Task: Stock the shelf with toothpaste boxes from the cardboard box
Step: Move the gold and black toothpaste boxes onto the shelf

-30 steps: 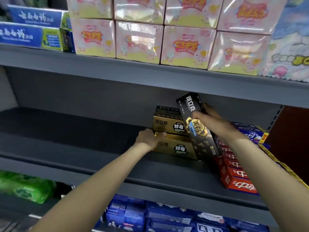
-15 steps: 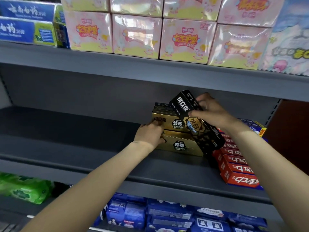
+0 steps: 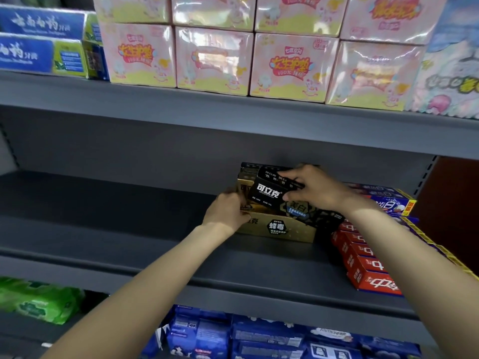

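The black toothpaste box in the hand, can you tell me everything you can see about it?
The black toothpaste box is a long carton that looks like glossy cardboard, with white characters at its near end and a gold and blue badge further along. It is tilted, lying across the gold boxes stacked on the grey shelf. The right hand has its fingers curled round it from above. Its far end is hidden behind that hand.

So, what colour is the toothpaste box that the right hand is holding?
Black with white lettering: the toothpaste box in the right hand, seen in the head view.
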